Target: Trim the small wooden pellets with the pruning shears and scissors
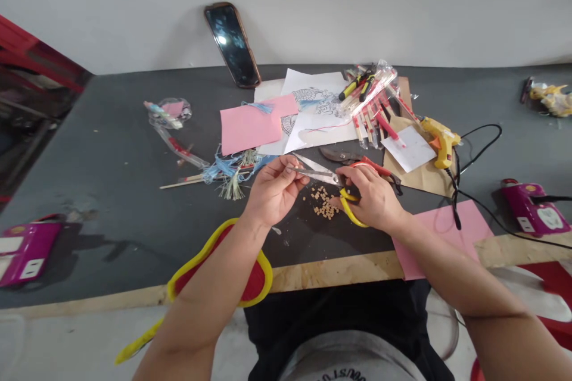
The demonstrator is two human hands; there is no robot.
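Lying beyond scissors (329, 177), clear packaging (385, 74) holds sticks (370, 121).

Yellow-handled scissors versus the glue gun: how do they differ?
The scissors are in the right hand; the glue gun lies with no hand on it. The scissors have metal blades, spread apart; the glue gun has a bulky body and black cord. Both have yellow parts.

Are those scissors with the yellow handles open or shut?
Open: the scissors show two blades spread in a V, pointing toward the left hand, with the right hand on the handles.
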